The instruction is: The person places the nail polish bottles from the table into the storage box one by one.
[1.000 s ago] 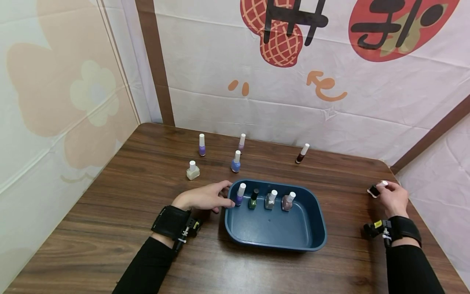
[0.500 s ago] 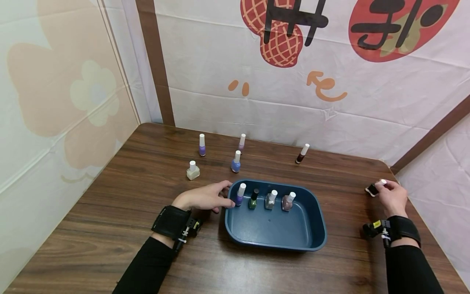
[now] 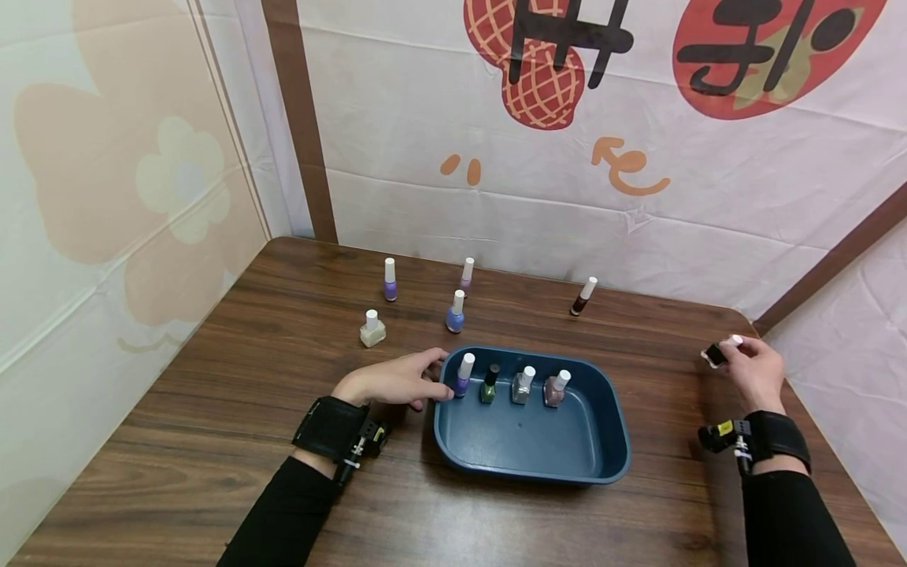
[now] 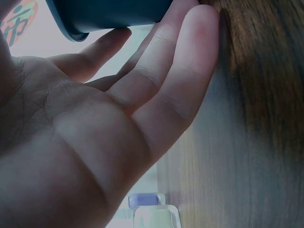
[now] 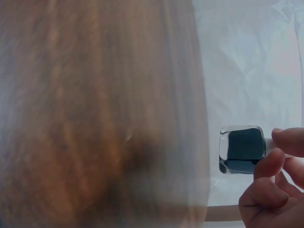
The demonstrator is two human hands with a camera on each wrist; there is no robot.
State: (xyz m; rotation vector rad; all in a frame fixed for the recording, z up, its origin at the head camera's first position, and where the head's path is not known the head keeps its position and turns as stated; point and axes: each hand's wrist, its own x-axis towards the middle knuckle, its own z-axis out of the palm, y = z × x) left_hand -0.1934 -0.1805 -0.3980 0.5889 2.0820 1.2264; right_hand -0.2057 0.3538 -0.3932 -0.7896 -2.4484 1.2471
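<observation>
At the right side of the table, my right hand (image 3: 758, 374) pinches the white cap of a nail polish bottle (image 5: 244, 149) between thumb and fingers. The square glass bottle holds very dark polish and is tilted, its base pointing left and clear of the table in the right wrist view. My left hand (image 3: 397, 379) holds the left end of a dark blue plastic tub (image 3: 524, 453), thumb at the rim and fingers along the outer wall. Inside the tub, a row of several polish bottles stands along the far wall: purple (image 3: 464, 375), green (image 3: 489, 383), clear glittery (image 3: 523, 385) and mauve (image 3: 557, 388).
Behind the tub stand more bottles: cream (image 3: 372, 331), purple (image 3: 390, 281), blue (image 3: 455, 313), lilac (image 3: 467, 274) and dark red (image 3: 583, 297). The wooden table (image 3: 212, 441) meets a printed white cloth (image 3: 397, 118) at the back and sides.
My right hand has lifted the dark nail polish bottle slightly and moved it a little up and left, tilting it more. The left hand and the tub have stayed still.
</observation>
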